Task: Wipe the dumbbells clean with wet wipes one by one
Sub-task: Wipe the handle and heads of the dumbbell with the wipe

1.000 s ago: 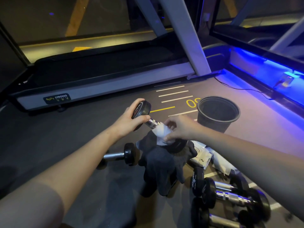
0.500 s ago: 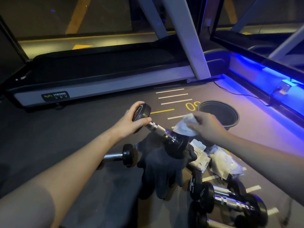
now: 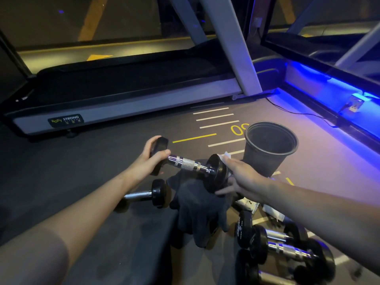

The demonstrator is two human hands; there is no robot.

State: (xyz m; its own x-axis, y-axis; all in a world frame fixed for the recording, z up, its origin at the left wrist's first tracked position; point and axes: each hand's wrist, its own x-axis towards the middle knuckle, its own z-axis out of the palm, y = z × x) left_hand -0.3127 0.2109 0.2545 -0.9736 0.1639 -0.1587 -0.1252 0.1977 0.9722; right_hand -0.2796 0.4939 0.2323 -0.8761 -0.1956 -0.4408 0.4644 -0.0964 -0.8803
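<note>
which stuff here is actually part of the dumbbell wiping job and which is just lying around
Part of the job:
- black-ended dumbbell with chrome knurled handle, gripped at one end by the left hand
- white wet wipe, pressed on the other end by the right hand
- other black dumbbells on the floor
- white wipe packet

Lying about:
- dark cloth
- black round bin
- grey treadmill

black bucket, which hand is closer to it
Right. The right hand presses a wet wipe on the held dumbbell beside the black bucket. The left hand grips the dumbbell's far head, farther away.
</note>
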